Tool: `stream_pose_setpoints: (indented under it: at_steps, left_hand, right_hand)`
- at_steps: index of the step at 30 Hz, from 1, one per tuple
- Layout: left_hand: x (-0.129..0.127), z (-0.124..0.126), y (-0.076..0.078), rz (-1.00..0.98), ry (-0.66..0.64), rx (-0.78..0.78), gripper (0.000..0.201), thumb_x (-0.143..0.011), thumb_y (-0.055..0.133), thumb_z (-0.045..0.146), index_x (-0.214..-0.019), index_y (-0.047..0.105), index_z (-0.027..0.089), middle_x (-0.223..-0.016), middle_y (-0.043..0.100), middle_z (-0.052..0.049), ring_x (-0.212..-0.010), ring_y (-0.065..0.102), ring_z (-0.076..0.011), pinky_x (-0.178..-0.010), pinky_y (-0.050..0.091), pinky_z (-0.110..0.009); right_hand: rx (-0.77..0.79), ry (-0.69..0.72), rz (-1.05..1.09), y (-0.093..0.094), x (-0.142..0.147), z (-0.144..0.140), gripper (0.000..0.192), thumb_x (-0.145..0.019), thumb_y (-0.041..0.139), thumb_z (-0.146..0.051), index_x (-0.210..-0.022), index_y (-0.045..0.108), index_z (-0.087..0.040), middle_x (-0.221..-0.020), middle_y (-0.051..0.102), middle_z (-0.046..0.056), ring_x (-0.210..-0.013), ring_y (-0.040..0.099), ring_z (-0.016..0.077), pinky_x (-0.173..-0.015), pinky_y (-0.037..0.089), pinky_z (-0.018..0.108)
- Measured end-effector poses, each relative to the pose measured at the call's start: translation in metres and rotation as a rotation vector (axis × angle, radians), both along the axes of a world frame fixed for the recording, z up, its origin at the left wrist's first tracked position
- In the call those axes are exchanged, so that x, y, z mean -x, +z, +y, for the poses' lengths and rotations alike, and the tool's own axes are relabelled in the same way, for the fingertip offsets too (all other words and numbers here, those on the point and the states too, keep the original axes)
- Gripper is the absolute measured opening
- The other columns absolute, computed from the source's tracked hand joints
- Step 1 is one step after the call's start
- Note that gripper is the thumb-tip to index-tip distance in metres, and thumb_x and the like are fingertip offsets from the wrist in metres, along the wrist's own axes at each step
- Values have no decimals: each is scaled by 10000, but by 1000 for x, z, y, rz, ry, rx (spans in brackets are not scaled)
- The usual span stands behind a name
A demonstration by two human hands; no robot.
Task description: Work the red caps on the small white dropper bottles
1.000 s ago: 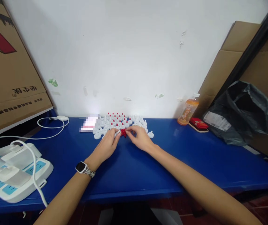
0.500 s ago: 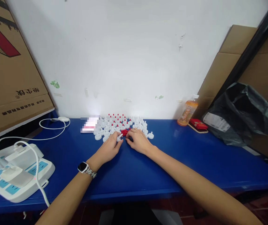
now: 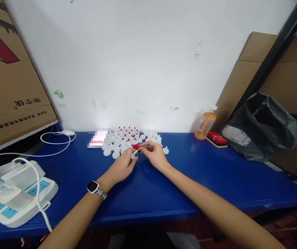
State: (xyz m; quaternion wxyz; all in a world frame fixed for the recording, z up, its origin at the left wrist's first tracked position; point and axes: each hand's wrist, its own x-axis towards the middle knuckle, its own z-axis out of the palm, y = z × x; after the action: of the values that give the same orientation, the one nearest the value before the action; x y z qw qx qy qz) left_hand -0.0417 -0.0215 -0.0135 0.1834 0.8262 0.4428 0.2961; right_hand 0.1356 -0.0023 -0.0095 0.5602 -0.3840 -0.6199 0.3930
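Observation:
On the blue table (image 3: pixel 164 186) near the wall lies a cluster of small white plastic caps (image 3: pixel 122 140), several with red tips. A little heap of red pieces (image 3: pixel 136 146) sits at the cluster's front edge. My left hand (image 3: pixel 122 166), a watch on its wrist, pinches one white cap (image 3: pixel 134 154) just in front of the heap. My right hand (image 3: pixel 154 154) is beside it, fingertips pinched together at the heap; what they hold is too small to tell.
A white power strip (image 3: pixel 13 195) with plugged cables lies at the left front. Cardboard boxes (image 3: pixel 5 76) lean at the left. An orange drink bottle (image 3: pixel 204 123), a red pack (image 3: pixel 217 137) and a black plastic bag (image 3: pixel 262 128) stand at the right.
Both hands drew slightly back toward me from the heap. The left hand now holds a white cap lifted a little, and the right fingertips have closed together next to it.

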Motion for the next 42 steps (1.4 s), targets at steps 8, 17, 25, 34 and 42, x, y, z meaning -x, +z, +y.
stream_pose_setpoints:
  at_steps: [8,17,25,34,42]
  left_hand:
    - [-7,-6,0,26,24,-10,254,-987,370,369,-1160,438,195,-1100,599,-115,-1029,616,-265,-873,494,-448]
    - [-12,-9,3,-103,34,-46,245,-997,366,364,-1162,440,201,-1086,590,-110,-1027,597,-255,-869,496,-444]
    - [-16,-8,2,-199,-3,-109,179,-984,369,279,-1130,433,198,-1114,575,-117,-1086,577,-251,-936,479,-451]
    - [-12,4,-6,-201,42,5,194,-984,386,346,-1103,432,199,-928,590,-56,-937,599,-231,-824,495,-410]
    - [-11,5,-7,-189,64,-6,179,-989,371,351,-1060,428,198,-875,580,-39,-862,605,-218,-797,491,-394]
  right_hand:
    - [-11,9,98,-7,10,-5,195,-760,738,-359,-786,675,-176,-767,696,31,-655,618,146,-642,491,277]
    - [-4,-25,127,2,13,-11,265,-739,752,-437,-711,668,-188,-720,676,25,-671,595,161,-655,476,290]
    - [-2,-41,90,-1,25,-19,365,-783,694,-525,-674,603,-189,-640,585,-12,-607,502,128,-602,425,267]
    - [166,73,68,-5,19,-1,416,-755,691,-589,-680,623,-186,-606,583,-19,-561,511,117,-560,427,252]
    - [236,123,110,-3,15,-5,352,-657,800,-494,-777,719,-172,-712,677,12,-623,562,124,-601,463,255]
